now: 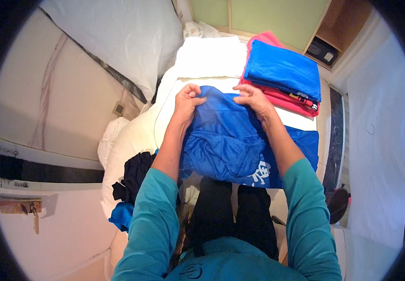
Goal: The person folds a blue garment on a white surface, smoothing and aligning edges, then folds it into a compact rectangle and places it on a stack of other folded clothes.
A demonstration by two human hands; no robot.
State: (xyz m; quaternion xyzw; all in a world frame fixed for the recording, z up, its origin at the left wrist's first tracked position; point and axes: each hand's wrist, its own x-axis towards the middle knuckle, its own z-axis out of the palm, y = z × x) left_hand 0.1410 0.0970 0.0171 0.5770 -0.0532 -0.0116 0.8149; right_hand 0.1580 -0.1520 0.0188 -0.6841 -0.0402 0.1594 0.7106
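Observation:
A blue garment (223, 140) with white printing near its lower edge lies in front of me, partly bunched, its right part spread under my right forearm. My left hand (189, 100) pinches the garment's upper left edge between thumb and fingers. At its upper right edge is my right hand (251, 98), fingers curved and thumb close to the cloth; whether it grips the cloth is not plain. Beyond my right hand, a folded blue garment (283, 66) tops a stack with folded red garments (276, 100). A folded white cloth (211, 58) lies left of that stack.
Crumpled black clothing (137, 172) and a bright blue cloth (121, 215) lie at the left on the white bedding (118, 149). Plastic sheeting (128, 38) hangs at the upper left. A wooden shelf unit (350, 24) stands at the upper right.

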